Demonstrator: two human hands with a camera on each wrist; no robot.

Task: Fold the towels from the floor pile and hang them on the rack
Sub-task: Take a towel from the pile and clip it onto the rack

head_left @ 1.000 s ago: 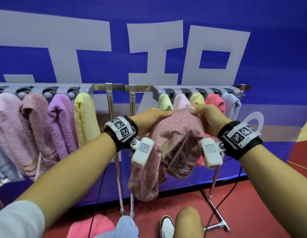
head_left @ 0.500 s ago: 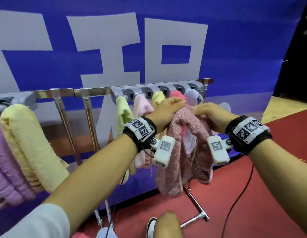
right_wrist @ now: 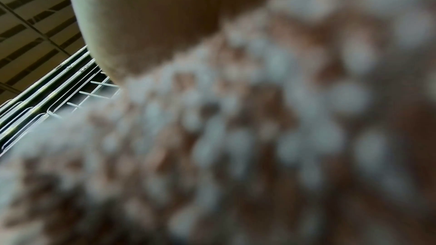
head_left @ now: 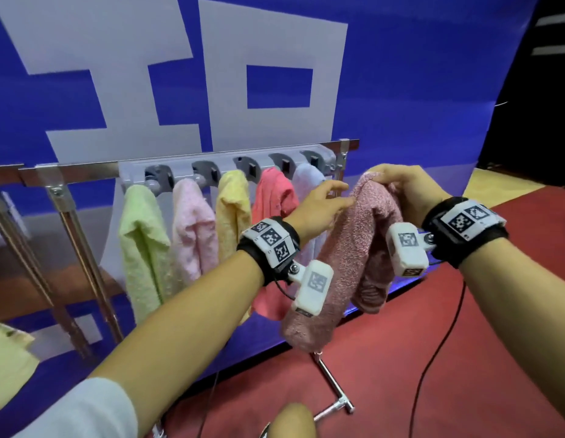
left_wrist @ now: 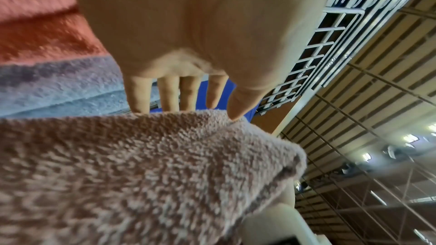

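Observation:
A folded mottled pink towel (head_left: pixel 353 248) hangs doubled over from my right hand (head_left: pixel 401 184), which grips its top fold just right of the rack's end post (head_left: pixel 342 153). My left hand (head_left: pixel 325 200) has straight fingers and touches the towel's left side, in front of the lavender towel (head_left: pixel 308 181). In the left wrist view the left hand's fingers (left_wrist: pixel 169 96) reach behind the towel (left_wrist: pixel 141 174) and the thumb rests on its edge. The right wrist view is filled by blurred towel (right_wrist: pixel 235 137). The rack bar (head_left: pixel 85 173) carries green (head_left: pixel 142 241), light pink (head_left: pixel 192 226), yellow (head_left: pixel 232 210) and coral (head_left: pixel 274 197) towels on pegs.
A blue banner with large white letters stands behind the rack. The floor is red; the rack's metal foot (head_left: pixel 334 403) and a black cable (head_left: pixel 432 358) lie on it. A pale yellow towel (head_left: pixel 6 358) hangs at the lower left. My knee (head_left: pixel 293 418) shows at the bottom.
The mottled pink towel has travelled right along the rack to its right end. My left hand has let go of the top fold and now lies flat against the towel's side.

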